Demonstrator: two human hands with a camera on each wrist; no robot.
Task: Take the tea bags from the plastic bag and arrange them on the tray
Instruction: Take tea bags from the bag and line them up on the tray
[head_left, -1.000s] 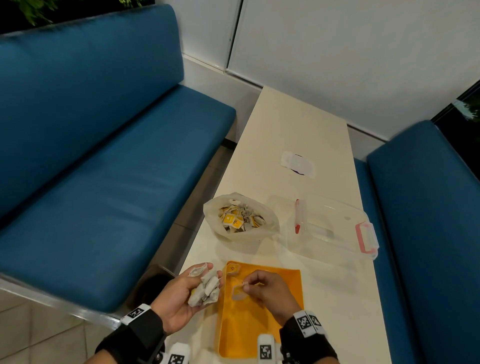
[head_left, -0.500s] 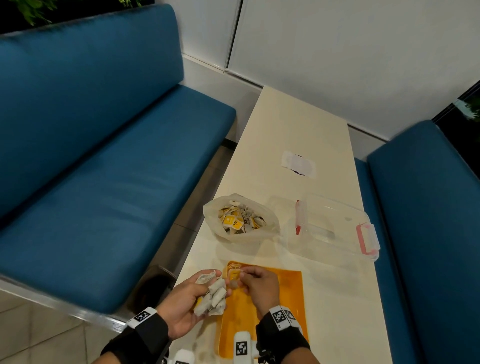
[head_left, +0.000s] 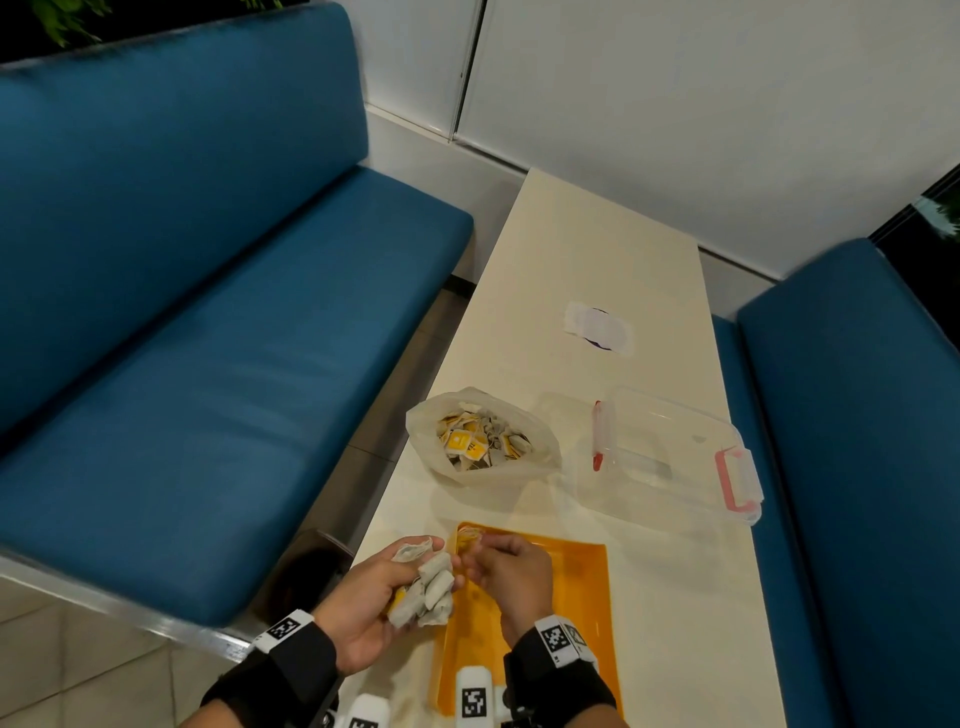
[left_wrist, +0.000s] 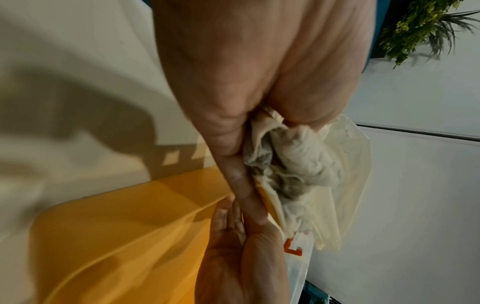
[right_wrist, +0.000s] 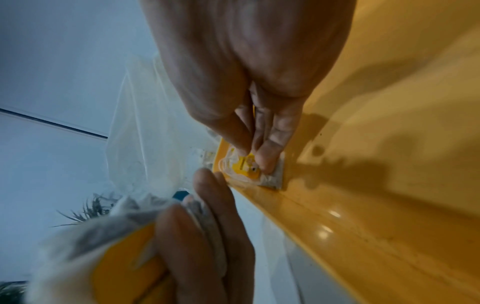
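My left hand (head_left: 436, 566) grips a bunch of crumpled tea bags (head_left: 423, 595) just left of the orange tray (head_left: 561, 639); the left wrist view shows the bunch (left_wrist: 291, 164) wedged between thumb and fingers. My right hand (head_left: 483, 551) is at the tray's far-left corner. In the right wrist view its thumb and fingertips (right_wrist: 265, 162) pinch one tea bag (right_wrist: 274, 179) with a yellow tag, down against the tray floor (right_wrist: 376, 185). The open plastic bag (head_left: 483, 441) with more tea bags stands beyond the tray.
A clear plastic box (head_left: 670, 457) with pink latches lies right of the bag. A small white wrapper (head_left: 597, 327) lies farther up the narrow cream table (head_left: 587, 249). Blue benches (head_left: 208, 312) flank the table; its left edge runs just beside my left hand.
My right hand carried one tea bag from the tray's middle to its far-left corner and lowered it onto the tray. My left hand drifted slightly toward the tray with its bunch.
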